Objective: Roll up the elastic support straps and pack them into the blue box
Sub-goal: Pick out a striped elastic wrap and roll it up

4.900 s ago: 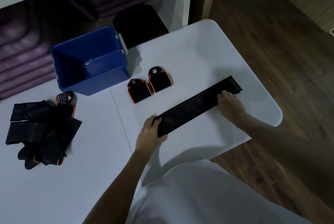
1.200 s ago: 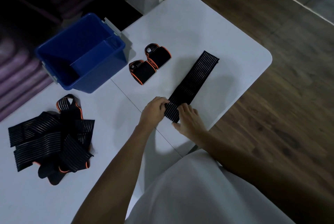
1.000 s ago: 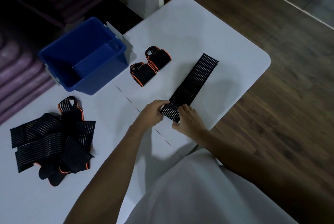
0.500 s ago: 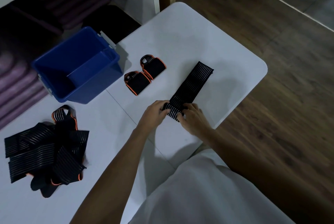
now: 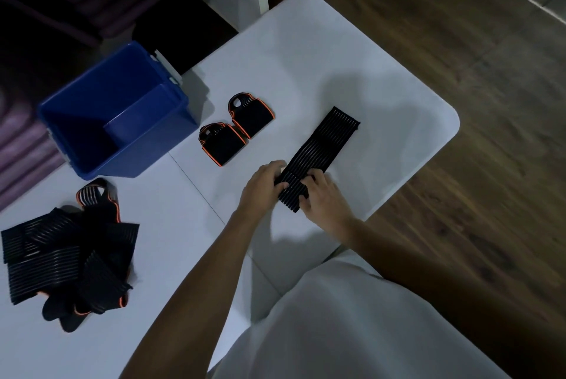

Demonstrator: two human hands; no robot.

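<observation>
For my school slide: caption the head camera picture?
Both hands roll a black strap beside the blue box.

Black strap (image 5: 318, 155) half-rolled; blue box (image 5: 92, 109) empty

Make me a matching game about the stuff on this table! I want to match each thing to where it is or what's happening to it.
Things
1. blue box
2. long strap
3. two rolled straps
4. pile of straps

Places or states
A. heaped loosely at the left edge of the table
B. side by side between the box and the long strap
C. open, nothing showing inside
D. flat on the table, near end gripped by the left hand and right hand

Pairs: 1-C, 2-D, 3-B, 4-A
</observation>
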